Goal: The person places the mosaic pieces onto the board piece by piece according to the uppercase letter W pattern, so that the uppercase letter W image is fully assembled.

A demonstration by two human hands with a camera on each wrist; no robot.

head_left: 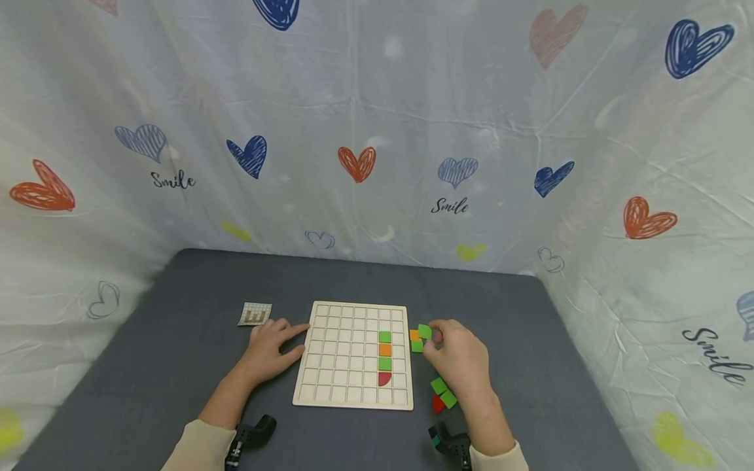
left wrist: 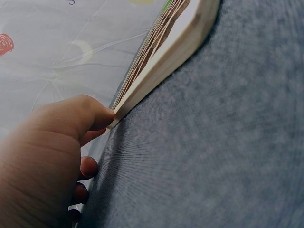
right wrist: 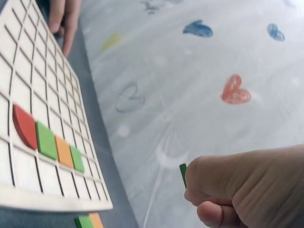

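Note:
A wooden grid board [head_left: 351, 402] lies on the table, with a short column of tiles: a green tile [head_left: 385, 337], an orange tile [head_left: 385, 350], another green one and a red tile [head_left: 385, 379] with a rounded corner. My left hand [head_left: 268, 351] touches the board's left edge with index finger and thumb extended. Just past the board's right edge, my right hand [head_left: 462, 356] pinches a green square tile [right wrist: 183, 175] between thumb and fingers. Under that tile, another orange tile [head_left: 414, 335] and a green one [head_left: 417, 347] lie beside the board.
More loose tiles, green [head_left: 438, 386] and red [head_left: 438, 404], lie near the right wrist. A small printed card [head_left: 256, 314] sits left of the board, beyond the left hand. A curtain [head_left: 400, 222] with hearts hangs behind the dark table [head_left: 224, 281].

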